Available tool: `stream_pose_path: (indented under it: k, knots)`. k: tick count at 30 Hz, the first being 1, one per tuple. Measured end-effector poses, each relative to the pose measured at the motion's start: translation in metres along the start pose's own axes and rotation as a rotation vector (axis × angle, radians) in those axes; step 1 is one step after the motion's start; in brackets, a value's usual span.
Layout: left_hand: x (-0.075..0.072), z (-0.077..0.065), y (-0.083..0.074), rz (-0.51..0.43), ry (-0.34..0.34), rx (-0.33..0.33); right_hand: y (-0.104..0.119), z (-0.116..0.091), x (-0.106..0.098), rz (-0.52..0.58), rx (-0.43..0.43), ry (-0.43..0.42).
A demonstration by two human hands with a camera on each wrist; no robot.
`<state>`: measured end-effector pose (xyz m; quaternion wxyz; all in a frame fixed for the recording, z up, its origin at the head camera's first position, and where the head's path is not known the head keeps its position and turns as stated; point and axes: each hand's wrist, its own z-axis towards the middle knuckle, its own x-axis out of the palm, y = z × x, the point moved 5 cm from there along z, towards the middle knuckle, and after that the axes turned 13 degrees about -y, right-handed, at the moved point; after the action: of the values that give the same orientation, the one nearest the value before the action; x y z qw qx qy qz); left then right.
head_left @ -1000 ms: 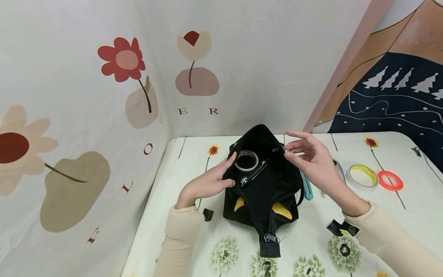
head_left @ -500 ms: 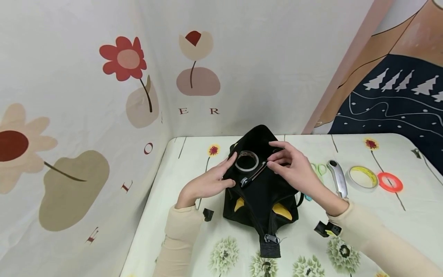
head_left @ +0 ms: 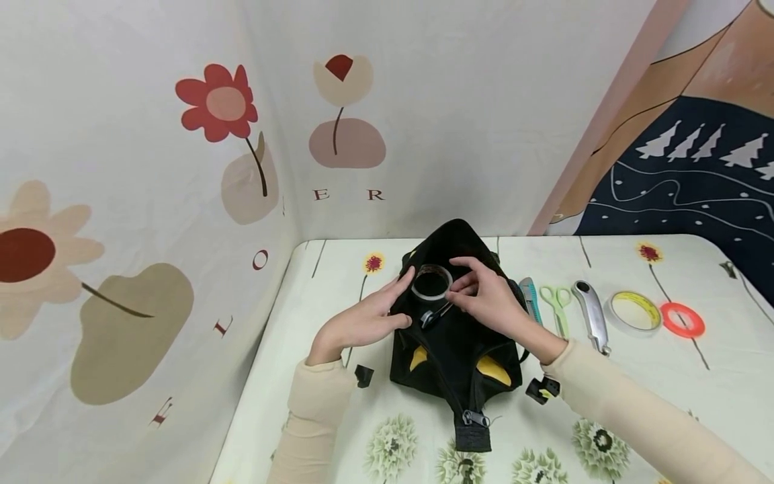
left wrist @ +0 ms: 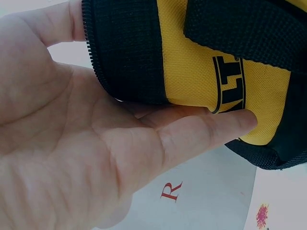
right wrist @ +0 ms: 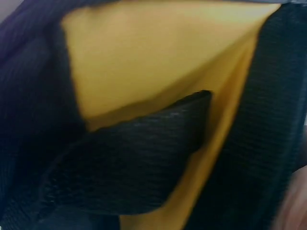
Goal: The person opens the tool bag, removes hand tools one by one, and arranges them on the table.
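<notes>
A black bag with yellow parts stands unzipped on the table. At its left edge my left hand pinches the wall; in the left wrist view its fingers lie along the yellow side. Inside the mouth sits a tape roll with a pale rim. A slim dark tool with a silver end lies below it, partly covered. My right hand reaches into the mouth, with thumb and fingertips by the roll's right rim; contact is unclear. The right wrist view shows a yellow pocket with a black flap.
Right of the bag lie a turquoise cutter, green scissors, a grey-handled knife, a clear tape roll with a yellow core and a red-orange ring. A fabric backdrop rises behind the table.
My right hand has moved left from the bag's right edge, across the slim tool, to the tape roll. My left hand, the bag and the roll have stayed in place.
</notes>
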<state>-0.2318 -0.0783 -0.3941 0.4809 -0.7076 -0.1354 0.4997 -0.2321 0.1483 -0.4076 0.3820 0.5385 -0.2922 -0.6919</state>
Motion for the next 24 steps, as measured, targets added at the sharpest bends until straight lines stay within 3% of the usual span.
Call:
stream_pose_path:
  k: [15,24]
  knots:
    - [-0.001,-0.001,0.0,-0.006,-0.001,0.002,-0.019,0.003,0.02,-0.114,0.049,0.033]
    - [-0.002,0.0,0.002,0.001,-0.001,0.007,-0.03,0.005,0.029,-0.108,-0.017,0.064]
